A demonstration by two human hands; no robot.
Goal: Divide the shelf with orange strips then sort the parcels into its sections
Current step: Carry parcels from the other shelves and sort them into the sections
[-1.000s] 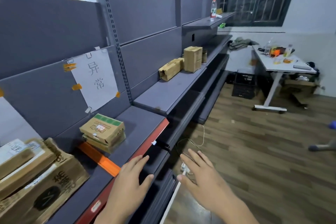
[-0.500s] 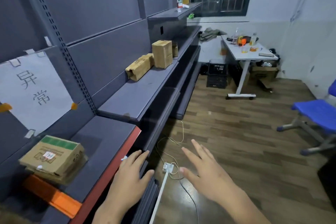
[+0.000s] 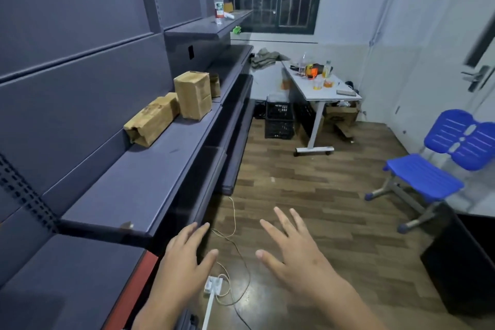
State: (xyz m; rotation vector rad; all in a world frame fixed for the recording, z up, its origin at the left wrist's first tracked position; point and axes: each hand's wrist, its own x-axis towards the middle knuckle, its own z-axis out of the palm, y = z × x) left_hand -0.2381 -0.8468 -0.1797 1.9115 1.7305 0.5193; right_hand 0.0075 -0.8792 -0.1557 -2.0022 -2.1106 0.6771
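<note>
View swung right, parcels [image 3: 171, 110] well beyond empty left hand [image 3: 184, 268]

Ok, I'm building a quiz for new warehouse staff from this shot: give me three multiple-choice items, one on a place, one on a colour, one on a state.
1. Where does the water bottle stand?
A. on the top shelf
B. on the white table
C. on the floor

2. What colour is the chair?
A. red
B. blue
C. green

3. How are the two hands?
A. both grip a parcel
B. one holds an orange strip
C. both open, holding nothing

Answers:
1 A, since the bottle sits upright on the highest shelf near the window.
2 B, since its seat and back are blue.
3 C, since the left hand and the right hand have spread fingers over the floor, with the parcels far up the shelf.
</note>
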